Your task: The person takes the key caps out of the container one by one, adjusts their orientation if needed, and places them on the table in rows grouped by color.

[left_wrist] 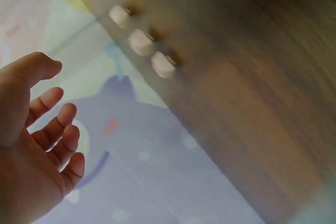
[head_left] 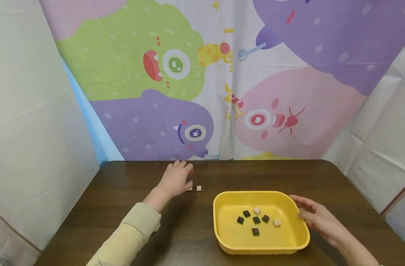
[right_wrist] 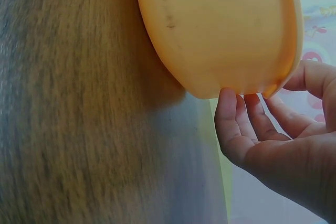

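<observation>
My left hand [head_left: 176,179] hovers over the table with its fingers loosely bent and nothing in its grasp. By its thumb, a white keycap [head_left: 198,188] sits on the wood, and another [head_left: 190,189] is partly covered by the hand. Three white keycaps [left_wrist: 142,42] in a row show in the left wrist view, apart from the fingers. At the right, a yellow plastic bin [head_left: 222,236] contains several black keycaps [head_left: 257,220] and two white ones [head_left: 276,223]. My right hand [head_left: 322,220] holds the bin's right end, thumb at the rim, fingertips against the outer wall [right_wrist: 220,35].
The dark wooden table [head_left: 106,207] ends at the back against a hanging cloth [head_left: 215,140] printed with cartoon monsters. Pale cloth walls [head_left: 39,111] close in the left and right sides.
</observation>
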The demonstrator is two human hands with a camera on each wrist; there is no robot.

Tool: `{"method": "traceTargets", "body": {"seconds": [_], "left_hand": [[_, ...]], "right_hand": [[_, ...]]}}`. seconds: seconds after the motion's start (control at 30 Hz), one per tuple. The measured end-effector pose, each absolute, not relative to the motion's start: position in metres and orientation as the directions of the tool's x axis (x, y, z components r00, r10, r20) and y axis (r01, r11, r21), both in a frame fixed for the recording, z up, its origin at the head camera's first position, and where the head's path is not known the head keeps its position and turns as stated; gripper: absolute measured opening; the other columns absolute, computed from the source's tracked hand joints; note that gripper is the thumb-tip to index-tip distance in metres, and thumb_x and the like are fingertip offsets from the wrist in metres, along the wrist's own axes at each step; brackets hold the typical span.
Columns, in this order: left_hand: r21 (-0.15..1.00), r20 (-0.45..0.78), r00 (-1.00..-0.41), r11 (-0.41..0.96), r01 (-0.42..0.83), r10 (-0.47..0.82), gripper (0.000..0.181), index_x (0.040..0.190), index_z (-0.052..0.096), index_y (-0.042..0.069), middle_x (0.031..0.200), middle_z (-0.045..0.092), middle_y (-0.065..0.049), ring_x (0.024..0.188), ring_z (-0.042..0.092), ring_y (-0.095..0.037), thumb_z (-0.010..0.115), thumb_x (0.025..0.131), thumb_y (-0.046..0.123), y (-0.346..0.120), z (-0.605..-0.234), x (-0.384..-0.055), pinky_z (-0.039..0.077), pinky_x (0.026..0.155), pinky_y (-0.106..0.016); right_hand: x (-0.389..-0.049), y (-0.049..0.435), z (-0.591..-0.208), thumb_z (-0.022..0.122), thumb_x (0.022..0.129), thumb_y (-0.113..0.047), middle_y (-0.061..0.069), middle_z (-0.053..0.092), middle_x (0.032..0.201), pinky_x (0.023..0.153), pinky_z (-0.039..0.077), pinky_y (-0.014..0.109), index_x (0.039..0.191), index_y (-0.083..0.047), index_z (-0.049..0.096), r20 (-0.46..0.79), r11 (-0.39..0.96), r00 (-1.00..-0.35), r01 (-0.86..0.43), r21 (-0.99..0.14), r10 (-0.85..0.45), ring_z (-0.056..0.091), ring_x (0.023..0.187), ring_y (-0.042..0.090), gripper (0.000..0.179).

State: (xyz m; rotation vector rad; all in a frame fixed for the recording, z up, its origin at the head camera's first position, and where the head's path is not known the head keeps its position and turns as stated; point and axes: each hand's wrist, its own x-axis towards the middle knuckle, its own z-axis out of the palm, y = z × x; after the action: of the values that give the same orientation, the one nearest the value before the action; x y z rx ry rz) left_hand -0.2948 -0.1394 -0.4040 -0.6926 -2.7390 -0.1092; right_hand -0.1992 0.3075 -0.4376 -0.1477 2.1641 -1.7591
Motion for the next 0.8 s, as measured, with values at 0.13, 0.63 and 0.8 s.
{"method": "traceTargets", "body": {"seconds": [0.13,0.63,0.8], "left_hand": [[-0.022,0.332,-0.823,0.876,0.482,0.461,0.026,0.094,0.058,0.013,0.089,0.055,-0.001,0.09,0.051,-0.024,0.071,0.077,0.029,-0.129,-0.398,-0.289,0.038,0.072,-0.037],[0.011,0.401,-0.759,0.825,0.564,0.514,0.026,0.093,0.058,0.015,0.087,0.053,0.001,0.086,0.048,-0.022,0.07,0.077,0.031,-0.091,-0.382,-0.264,0.035,0.071,-0.034],[-0.007,0.389,-0.736,0.801,0.599,0.554,0.026,0.096,0.057,0.017,0.091,0.054,0.002,0.086,0.047,-0.02,0.069,0.079,0.033,-0.073,-0.38,-0.256,0.036,0.074,-0.033]], "right_hand": [[-0.199,0.308,-0.438,0.06,0.09,-0.013,0.029,0.026,0.147,0.086,0.051,0.036,0.147,0.002,0.021,-0.191,0.226,-0.936,0.126,-0.966,-0.295,0.057,0.109,0.014,0.071],[-0.201,0.306,-0.439,0.057,0.091,-0.012,0.029,0.025,0.147,0.085,0.051,0.036,0.147,0.002,0.019,-0.189,0.206,-0.941,0.133,-0.969,-0.281,0.057,0.109,0.014,0.07],[-0.202,0.306,-0.44,0.055,0.093,-0.013,0.031,0.019,0.149,0.084,0.051,0.035,0.148,0.002,0.016,-0.184,0.204,-0.943,0.13,-0.97,-0.277,0.057,0.109,0.011,0.069]]}}
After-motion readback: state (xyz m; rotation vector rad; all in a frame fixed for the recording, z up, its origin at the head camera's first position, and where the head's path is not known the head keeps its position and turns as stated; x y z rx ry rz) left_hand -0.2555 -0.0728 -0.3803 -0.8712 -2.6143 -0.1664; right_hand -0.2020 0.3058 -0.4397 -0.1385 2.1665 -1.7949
